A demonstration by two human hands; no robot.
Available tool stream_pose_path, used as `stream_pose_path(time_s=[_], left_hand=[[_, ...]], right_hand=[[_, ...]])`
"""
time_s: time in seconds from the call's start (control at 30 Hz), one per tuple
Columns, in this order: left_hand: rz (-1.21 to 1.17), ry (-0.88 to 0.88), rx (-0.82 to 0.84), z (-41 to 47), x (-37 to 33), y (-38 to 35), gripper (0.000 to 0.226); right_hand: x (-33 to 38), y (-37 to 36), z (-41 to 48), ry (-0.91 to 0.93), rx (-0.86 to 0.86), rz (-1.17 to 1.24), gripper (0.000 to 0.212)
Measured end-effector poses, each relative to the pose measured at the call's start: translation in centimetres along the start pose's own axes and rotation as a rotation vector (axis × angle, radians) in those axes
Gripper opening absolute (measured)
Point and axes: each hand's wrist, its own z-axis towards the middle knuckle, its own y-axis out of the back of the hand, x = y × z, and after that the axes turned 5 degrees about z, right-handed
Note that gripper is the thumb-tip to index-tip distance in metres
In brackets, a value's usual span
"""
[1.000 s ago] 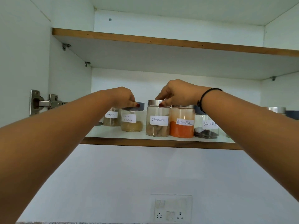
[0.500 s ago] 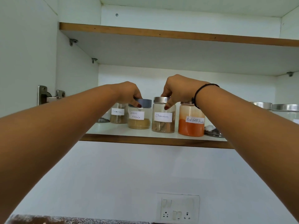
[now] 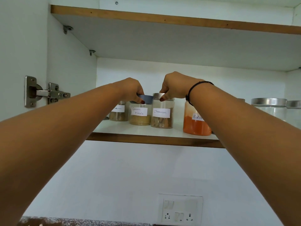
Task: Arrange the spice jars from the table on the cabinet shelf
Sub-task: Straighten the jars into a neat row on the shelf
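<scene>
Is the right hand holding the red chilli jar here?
No, the right hand grips the lid of the cinnamon jar; the red chilli jar stands apart from it.

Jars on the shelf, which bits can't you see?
Head view:
- Leftmost jar: lid and half its label hidden by the left hand and arm.
- Orange jar: lid and label end hidden by the right arm.
- Far-right jar: cut off by the picture edge; contents unclear.
</scene>
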Motion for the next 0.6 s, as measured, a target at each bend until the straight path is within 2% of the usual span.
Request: stream_pose_path(time_s=[0.6], left_hand=[[-0.075,0.065,-0.095,2.8,2.0,-2.8,0.032]], right_hand=[[-1.3,-4.2,5.2,-0.032,-0.037,-0.061,0.042]])
